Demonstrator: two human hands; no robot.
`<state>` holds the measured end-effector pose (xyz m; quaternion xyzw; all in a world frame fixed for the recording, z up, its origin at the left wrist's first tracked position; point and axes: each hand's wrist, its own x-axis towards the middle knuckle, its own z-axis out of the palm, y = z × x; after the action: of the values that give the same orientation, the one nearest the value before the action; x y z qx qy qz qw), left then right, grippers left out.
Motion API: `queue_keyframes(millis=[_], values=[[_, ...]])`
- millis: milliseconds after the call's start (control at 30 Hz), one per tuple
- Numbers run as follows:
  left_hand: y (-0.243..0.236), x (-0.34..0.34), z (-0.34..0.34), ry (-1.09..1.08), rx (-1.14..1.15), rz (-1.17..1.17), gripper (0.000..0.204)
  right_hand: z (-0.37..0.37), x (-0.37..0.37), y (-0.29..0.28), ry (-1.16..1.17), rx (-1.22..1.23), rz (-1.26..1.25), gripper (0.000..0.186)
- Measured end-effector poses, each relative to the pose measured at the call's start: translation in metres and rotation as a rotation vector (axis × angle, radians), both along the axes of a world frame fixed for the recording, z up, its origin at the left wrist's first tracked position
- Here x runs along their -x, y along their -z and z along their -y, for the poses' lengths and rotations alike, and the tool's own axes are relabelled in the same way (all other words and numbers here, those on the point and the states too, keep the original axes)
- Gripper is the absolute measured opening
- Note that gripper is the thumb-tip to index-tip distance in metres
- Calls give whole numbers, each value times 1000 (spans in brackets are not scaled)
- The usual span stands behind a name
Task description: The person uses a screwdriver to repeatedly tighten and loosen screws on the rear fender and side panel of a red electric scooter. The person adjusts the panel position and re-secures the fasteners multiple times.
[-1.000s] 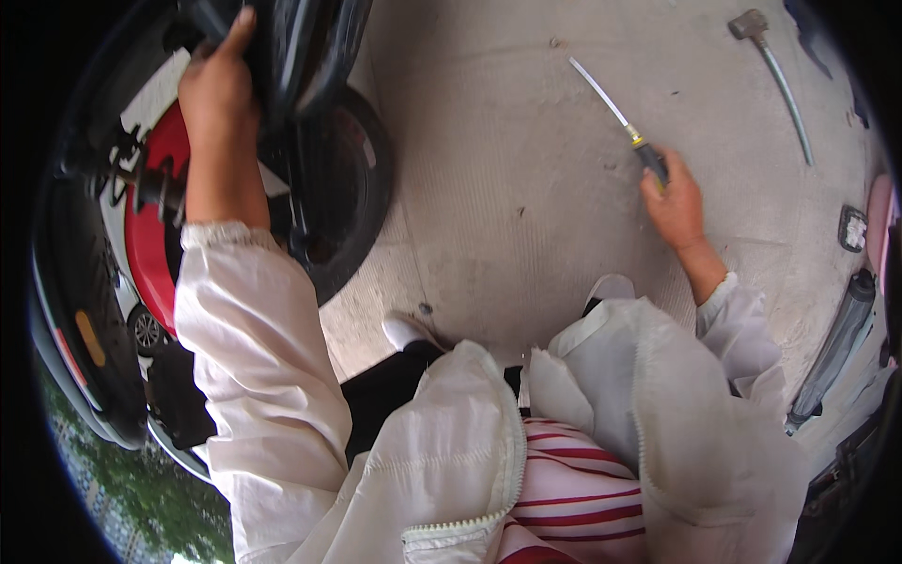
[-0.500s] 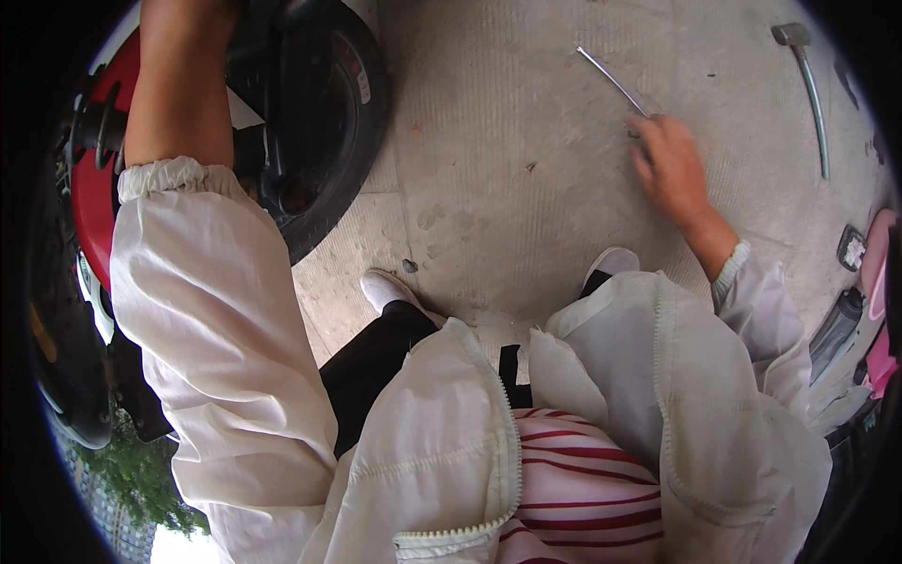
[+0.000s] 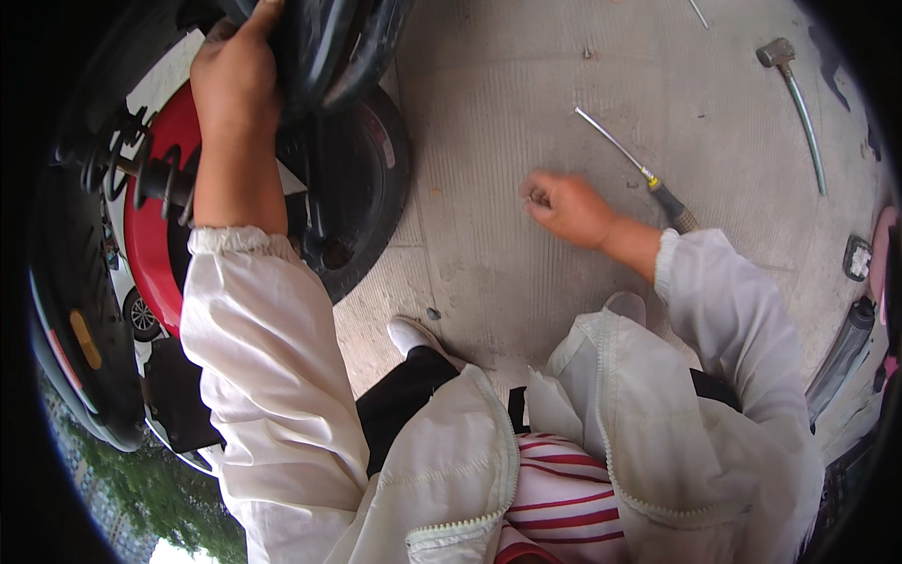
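Note:
My left hand [image 3: 237,75] reaches up to the far left and is closed round the edge of a glossy black curved part [image 3: 334,56], above a black wheel [image 3: 390,179]. Its fingertips are hidden behind that part. My right hand [image 3: 568,209] hangs over the concrete with its fingers curled in, slightly blurred; whether anything small is inside them cannot be made out. Just right of it a screwdriver [image 3: 669,200] with a dark and yellow handle lies on the ground, its shaft pointing away and left.
A red body panel [image 3: 160,226] and a black coil spring [image 3: 169,183] stand at the left. A hammer [image 3: 799,103] lies at the far right. A small dark tray [image 3: 857,258] and a grey bottle-like object [image 3: 843,348] sit along the right rim. My shoe [image 3: 411,334] is near the wheel.
My right hand has moved left, away from the screwdriver, whose handle now shows on the ground. My left hand has come into view on the black part. The whole view has shifted slightly.

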<state>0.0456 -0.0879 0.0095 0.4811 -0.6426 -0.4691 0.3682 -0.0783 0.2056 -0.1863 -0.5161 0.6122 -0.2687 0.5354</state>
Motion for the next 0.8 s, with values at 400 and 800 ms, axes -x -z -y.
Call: queue_keyframes(millis=[400,800], values=[[-4,4,-2,-14,-54,-19,28,42,75,-97,603,294,698,21],[-9,10,-5,28,-66,-109,26,181,39,-211,544,928,-63,11]])
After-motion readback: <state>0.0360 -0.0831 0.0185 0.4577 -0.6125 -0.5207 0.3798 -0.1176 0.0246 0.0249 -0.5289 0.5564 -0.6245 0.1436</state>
